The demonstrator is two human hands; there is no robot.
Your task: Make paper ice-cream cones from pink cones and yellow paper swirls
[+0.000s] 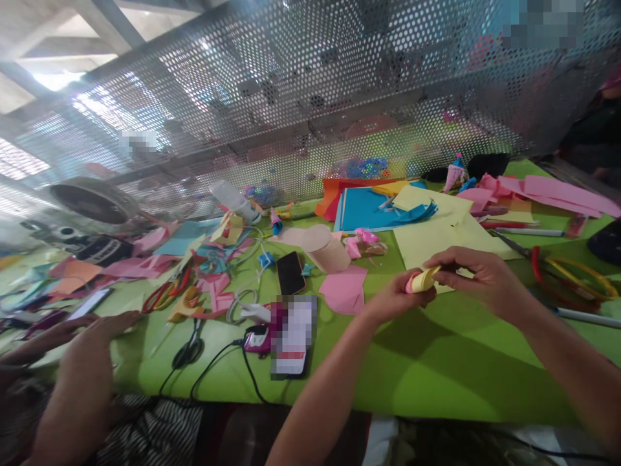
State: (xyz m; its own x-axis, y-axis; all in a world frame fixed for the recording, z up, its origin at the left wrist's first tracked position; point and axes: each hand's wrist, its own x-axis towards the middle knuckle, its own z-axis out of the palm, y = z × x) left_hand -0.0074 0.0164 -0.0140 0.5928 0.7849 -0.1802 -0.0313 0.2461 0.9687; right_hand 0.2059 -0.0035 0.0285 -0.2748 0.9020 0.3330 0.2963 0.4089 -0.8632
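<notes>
Over the green counter (436, 382): a small yellow roll (424, 280) is held up between the left hand (403, 294) and the right hand (478, 278)
Left hand grip: pinching the small yellow roll, near the end with pink in it
Right hand grip: thumb and finger pinching its yellow edge
Behind the hands: big pale yellow paper (434, 236) beside blue paper (366, 210)
Left of the hands: flat pink paper (343, 290) and a dark phone (291, 274)
Right of the hands: a white pen (589, 317) with a blue end
Far left: another person's hand (111, 323) at the counter

2 own hands (478, 278), 1 btl (235, 202)
</notes>
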